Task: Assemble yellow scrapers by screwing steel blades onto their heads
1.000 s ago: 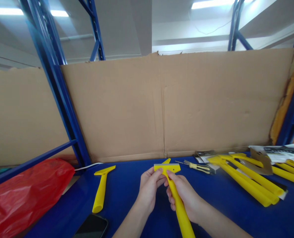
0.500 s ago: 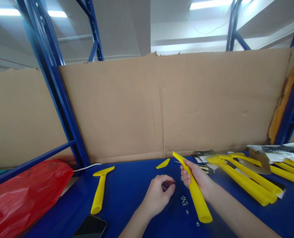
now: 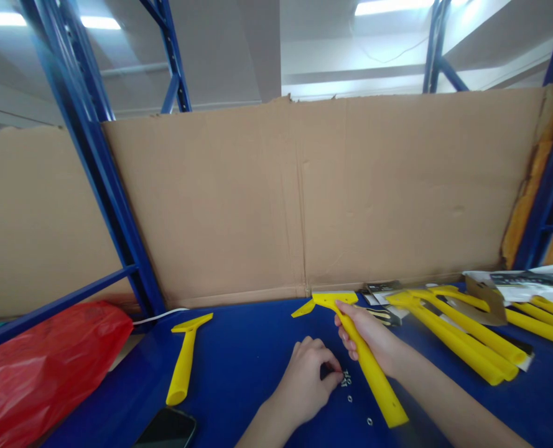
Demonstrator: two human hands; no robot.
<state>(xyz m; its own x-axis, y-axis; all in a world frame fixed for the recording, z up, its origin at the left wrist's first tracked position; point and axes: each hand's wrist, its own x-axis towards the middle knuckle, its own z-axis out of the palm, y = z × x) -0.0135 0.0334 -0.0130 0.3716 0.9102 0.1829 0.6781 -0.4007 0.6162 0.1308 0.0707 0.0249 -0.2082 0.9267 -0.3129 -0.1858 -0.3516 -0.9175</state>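
Observation:
My right hand [image 3: 364, 333] is wrapped around the neck of a yellow scraper [image 3: 374, 373]. Its wide head, with a pale strip along the top edge, points away from me and its handle slants down toward me. My left hand [image 3: 308, 379] has thumb and fingertips pinched together at a small cluster of metal nuts and screws [image 3: 346, 378] on the blue table [image 3: 239, 367]. Whether a piece is between those fingertips is hidden. Behind the scraper head lies a loose yellow flat piece [image 3: 303, 308]. Another yellow scraper [image 3: 183, 364] rests at the left.
Several yellow scrapers [image 3: 463, 336] are piled at the right, near a cardboard box [image 3: 484, 302] and papers. A black phone [image 3: 167, 428] lies at the front left, a red plastic bag [image 3: 52, 342] beyond it. A cardboard wall [image 3: 229, 205] closes off the back.
My left hand has moved right to the small metal parts. My right hand has rolled the scraper, so its head now faces me broadside instead of edge-on.

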